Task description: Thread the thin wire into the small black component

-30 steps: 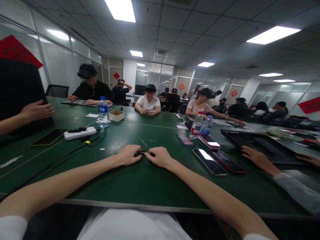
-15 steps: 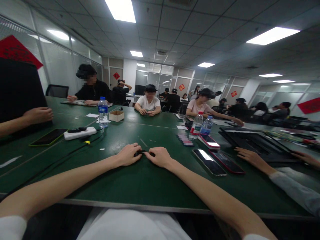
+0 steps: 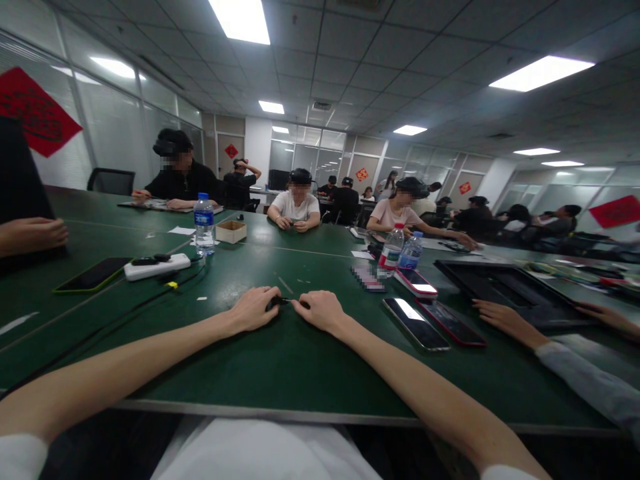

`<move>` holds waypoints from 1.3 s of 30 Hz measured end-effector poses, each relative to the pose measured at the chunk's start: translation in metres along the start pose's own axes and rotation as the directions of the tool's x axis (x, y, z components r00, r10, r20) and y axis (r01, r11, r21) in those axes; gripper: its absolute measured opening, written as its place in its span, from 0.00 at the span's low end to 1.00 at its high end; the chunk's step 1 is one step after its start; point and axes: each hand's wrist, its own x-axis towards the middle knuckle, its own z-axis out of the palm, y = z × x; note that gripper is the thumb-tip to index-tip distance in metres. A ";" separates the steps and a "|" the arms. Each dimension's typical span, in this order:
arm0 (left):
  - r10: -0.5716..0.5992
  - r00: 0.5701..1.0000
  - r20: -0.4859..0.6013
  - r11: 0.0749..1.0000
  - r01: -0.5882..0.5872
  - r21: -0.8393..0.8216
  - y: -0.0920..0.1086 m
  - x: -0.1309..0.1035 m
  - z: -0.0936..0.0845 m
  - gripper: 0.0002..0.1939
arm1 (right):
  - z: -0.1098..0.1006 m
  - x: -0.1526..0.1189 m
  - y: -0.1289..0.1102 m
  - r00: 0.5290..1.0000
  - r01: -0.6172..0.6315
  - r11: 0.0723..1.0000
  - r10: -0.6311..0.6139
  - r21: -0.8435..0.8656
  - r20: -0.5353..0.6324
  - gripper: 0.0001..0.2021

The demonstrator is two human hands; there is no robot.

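In the head view my left hand [image 3: 256, 309] rests on the green table with its fingers closed around a small black object [image 3: 274, 303]. A thin dark tip [image 3: 285, 301] of it points toward my other hand. Across a narrow gap, my right hand [image 3: 323, 311] is curled, thumb and fingers pressed together near that tip. What it grips, if anything, is mostly hidden by the fingers. Both hands lie low over the tabletop [image 3: 295, 367].
Left are a power strip [image 3: 157, 266], a phone [image 3: 93, 275], a water bottle [image 3: 204, 225] and a small box [image 3: 231, 231]. Right lie phones [image 3: 417, 323], two bottles [image 3: 391, 250] and a black frame [image 3: 500, 287] under another person's hands. Several people sit around.
The gap between my hands has widened slightly. At the right, the neighbour's black frame has come down flatter. The left neighbour's hand and black panel have shifted left.
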 end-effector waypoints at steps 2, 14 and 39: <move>-0.004 1.000 -0.006 1.000 0.004 0.004 0.000 -0.001 -0.001 0.11 | 0.000 0.000 0.000 1.000 -0.003 1.000 0.003 -0.011 0.012 0.28; -0.037 0.999 0.036 0.998 0.036 0.048 0.004 0.000 -0.003 0.11 | 0.000 0.001 0.000 0.995 -0.054 0.996 0.059 -0.065 0.084 0.29; -0.058 0.998 0.033 0.998 0.057 0.039 0.007 0.000 -0.005 0.11 | 0.006 0.001 0.004 0.999 -0.016 1.000 0.016 0.005 0.044 0.30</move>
